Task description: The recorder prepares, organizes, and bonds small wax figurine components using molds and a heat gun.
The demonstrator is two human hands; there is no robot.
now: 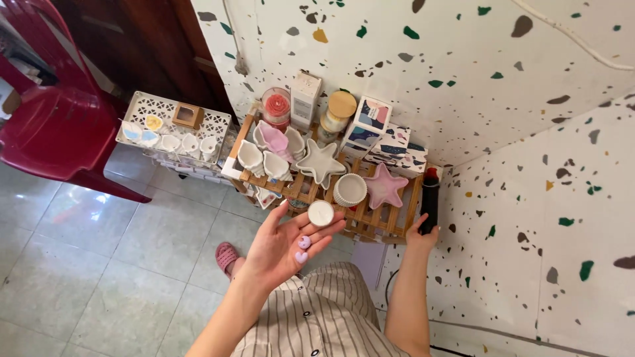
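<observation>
Nearest the camera was the person's striped shirt [317, 311], with a pink slipper [226, 256] on the tiled floor [99, 264] below. Just above the shirt the left hand [281, 250] lay palm up, fingers spread and slightly cupped, pinching nothing. Three small pieces rested loose on it: a round white candle [321, 213] out on the fingertips, a purple heart [304, 242] at the base of the fingers and a pink heart [301, 257] touching it on the palm.

To the right, the right hand [419, 237] was wrapped around the lower part of a black bottle [430, 201] with a red top, upright at the end of the wooden rack [397, 221].

By the look of it, the step in hand was holding the small pieces out on the open palm while the other hand took hold of the bottle. Any move from there called for a level palm, since the candle sat near the fingertips, and a straight lift of the bottle clear of the rack.

Further off, the rack carried a white fluted cup [349, 190], a pink star dish [384, 186], a white star dish [321, 163] and shell-shaped dishes [264, 158]. Beyond stood a white lattice basket [173, 109], a red chair [53, 125] and the speckled wall [463, 59]
</observation>
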